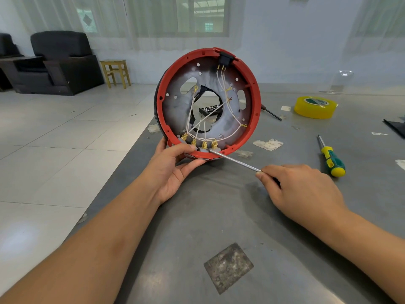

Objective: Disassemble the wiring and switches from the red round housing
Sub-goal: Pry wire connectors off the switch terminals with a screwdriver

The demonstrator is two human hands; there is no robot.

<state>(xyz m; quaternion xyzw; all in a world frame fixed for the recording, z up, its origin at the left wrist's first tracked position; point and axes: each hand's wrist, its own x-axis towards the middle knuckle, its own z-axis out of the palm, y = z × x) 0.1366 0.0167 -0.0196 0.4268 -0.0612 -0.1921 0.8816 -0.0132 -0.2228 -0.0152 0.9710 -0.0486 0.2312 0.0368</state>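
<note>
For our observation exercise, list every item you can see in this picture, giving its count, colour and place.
housing: one, red, round, held on edge at the table's left end
wires: several, white, strung inside the housing
terminals: four, brass, along the housing's lower rim
switch: one, black, at the housing's top rim
tool shaft: one, silver, tip at the rightmost terminal
screwdriver: one, yellow-green handle, table right
tape: one roll, yellow, table far right
table: one, grey
armchair: one, black, far left
stool: one, yellow wood, beside the armchair
left hand: fingers grip the housing's lower rim
right hand: holds the tool
</note>
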